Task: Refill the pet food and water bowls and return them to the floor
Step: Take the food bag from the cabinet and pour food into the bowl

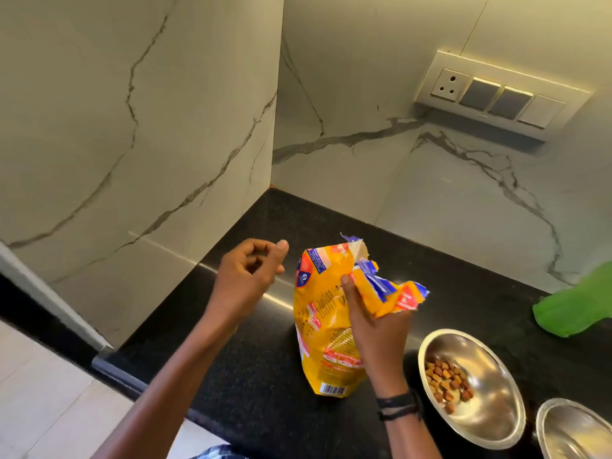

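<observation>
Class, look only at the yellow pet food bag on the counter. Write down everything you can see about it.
The yellow pet food bag stands upright on the black counter, left of the steel bowl that holds kibble. It looks like glossy, crinkled plastic film printed with red and blue panels, small text and a barcode near its base. Its top is torn open and ragged. The right hand grips the folded-over top flap; the left hand hovers beside it, not touching.

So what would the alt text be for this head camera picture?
A person's right hand grips the torn top of an upright yellow pet food bag on a black counter, while the left hand hovers beside it, holding nothing. To the right, a steel bowl holds some kibble.
</observation>
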